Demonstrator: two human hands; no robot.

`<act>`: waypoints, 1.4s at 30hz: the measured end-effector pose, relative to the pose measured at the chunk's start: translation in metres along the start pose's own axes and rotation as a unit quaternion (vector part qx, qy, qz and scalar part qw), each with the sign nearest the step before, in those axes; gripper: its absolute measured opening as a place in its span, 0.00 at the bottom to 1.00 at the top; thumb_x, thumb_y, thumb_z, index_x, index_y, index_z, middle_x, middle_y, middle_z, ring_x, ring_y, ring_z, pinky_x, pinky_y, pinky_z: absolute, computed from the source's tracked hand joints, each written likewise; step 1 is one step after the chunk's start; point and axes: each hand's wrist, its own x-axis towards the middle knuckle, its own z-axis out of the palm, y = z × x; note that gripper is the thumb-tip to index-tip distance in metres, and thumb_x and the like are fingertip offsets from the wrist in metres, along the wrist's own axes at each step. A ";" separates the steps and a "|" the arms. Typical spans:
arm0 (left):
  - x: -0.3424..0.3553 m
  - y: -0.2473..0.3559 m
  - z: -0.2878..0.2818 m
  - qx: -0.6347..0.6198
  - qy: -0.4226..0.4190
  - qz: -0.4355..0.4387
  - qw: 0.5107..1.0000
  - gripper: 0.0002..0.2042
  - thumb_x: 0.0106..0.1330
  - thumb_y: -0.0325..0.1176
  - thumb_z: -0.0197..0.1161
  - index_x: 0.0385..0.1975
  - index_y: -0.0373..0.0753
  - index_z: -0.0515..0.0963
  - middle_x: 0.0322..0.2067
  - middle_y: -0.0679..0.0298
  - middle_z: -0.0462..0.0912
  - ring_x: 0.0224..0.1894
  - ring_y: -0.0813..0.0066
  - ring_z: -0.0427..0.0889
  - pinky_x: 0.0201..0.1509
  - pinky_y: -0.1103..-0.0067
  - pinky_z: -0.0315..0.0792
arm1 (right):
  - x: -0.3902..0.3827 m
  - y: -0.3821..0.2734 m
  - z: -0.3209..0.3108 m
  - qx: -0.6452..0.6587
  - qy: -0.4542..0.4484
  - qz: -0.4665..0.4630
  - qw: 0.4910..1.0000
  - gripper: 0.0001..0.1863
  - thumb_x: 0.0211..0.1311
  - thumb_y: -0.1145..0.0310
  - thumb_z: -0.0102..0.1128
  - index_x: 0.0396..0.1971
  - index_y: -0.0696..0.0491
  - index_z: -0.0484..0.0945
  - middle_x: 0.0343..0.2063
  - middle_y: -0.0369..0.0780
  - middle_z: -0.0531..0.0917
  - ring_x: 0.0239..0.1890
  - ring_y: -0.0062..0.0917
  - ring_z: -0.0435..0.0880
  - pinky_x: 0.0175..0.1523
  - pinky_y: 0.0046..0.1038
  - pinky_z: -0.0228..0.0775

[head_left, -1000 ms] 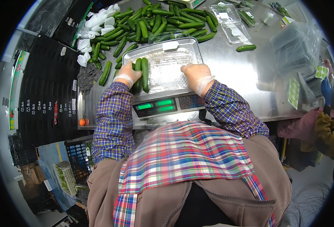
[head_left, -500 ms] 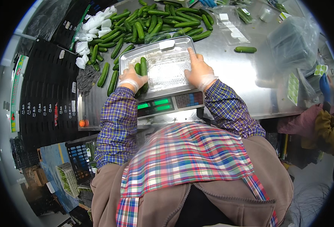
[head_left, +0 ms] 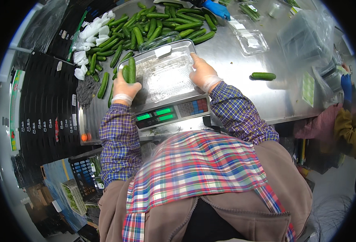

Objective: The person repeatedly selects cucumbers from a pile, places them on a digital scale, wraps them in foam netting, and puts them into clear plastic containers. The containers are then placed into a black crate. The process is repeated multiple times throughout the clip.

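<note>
My left hand (head_left: 124, 89), in a clear glove, is closed around two green cucumbers (head_left: 132, 70), held upright at the left edge of the scale's metal pan (head_left: 143, 96). A clear plastic box (head_left: 168, 82) lies on that pan, with its clear lid (head_left: 158, 41) folded back toward the cucumber pile. My right hand (head_left: 205, 73), also gloved, grips the right side of the box, thumb on the inner side and forefinger along the edge. The scale's display (head_left: 164, 114) glows green below the pan.
Beyond the scale lies a large cucumber pile (head_left: 153, 24), with white foam netting (head_left: 93, 34) at its left. A single cucumber (head_left: 263, 76), another clear box (head_left: 252, 42) and bagged containers (head_left: 305, 38) are at the right. Another person's blue-gloved hand (head_left: 217, 9) reaches in at the far side.
My left hand has moved left with the cucumbers, out of the box to the pan's edge. The other person's blue-gloved hand has come further into view, and the clear box at right lies differently.
</note>
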 end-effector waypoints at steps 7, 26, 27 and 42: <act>-0.011 0.057 0.015 0.014 -0.022 0.325 0.945 0.43 0.40 0.34 0.66 0.64 0.40 0.57 0.52 0.47 0.68 0.54 0.48 0.69 0.60 0.66 0.66 | 0.000 -0.002 0.004 0.029 -0.037 -0.030 0.998 0.32 0.54 0.66 0.58 0.61 0.51 0.64 0.45 0.43 0.80 0.47 0.38 0.79 0.53 0.33 0.69; -0.018 -0.001 0.032 -0.012 0.034 0.221 0.975 0.10 0.55 0.30 0.65 0.37 0.41 0.81 0.33 0.56 0.81 0.40 0.56 0.78 0.45 0.69 0.72 | -0.011 0.011 0.015 0.000 0.109 -0.191 0.976 0.07 0.53 0.69 0.61 0.33 0.49 0.80 0.44 0.38 0.77 0.43 0.35 0.80 0.47 0.31 0.73; -0.016 0.001 0.037 -0.003 0.020 0.213 0.977 0.10 0.55 0.30 0.65 0.37 0.41 0.81 0.34 0.56 0.81 0.40 0.56 0.78 0.45 0.69 0.72 | -0.011 0.009 0.014 0.005 0.091 -0.173 0.981 0.07 0.54 0.69 0.61 0.34 0.49 0.80 0.45 0.39 0.77 0.43 0.35 0.80 0.48 0.30 0.72; -0.037 0.012 0.044 -0.056 0.045 0.317 0.946 0.16 0.51 0.36 0.70 0.38 0.39 0.77 0.38 0.58 0.78 0.41 0.60 0.76 0.46 0.70 0.70 | -0.017 0.011 0.018 0.049 0.067 -0.119 0.989 0.10 0.55 0.68 0.59 0.38 0.50 0.77 0.42 0.40 0.78 0.43 0.37 0.79 0.49 0.31 0.72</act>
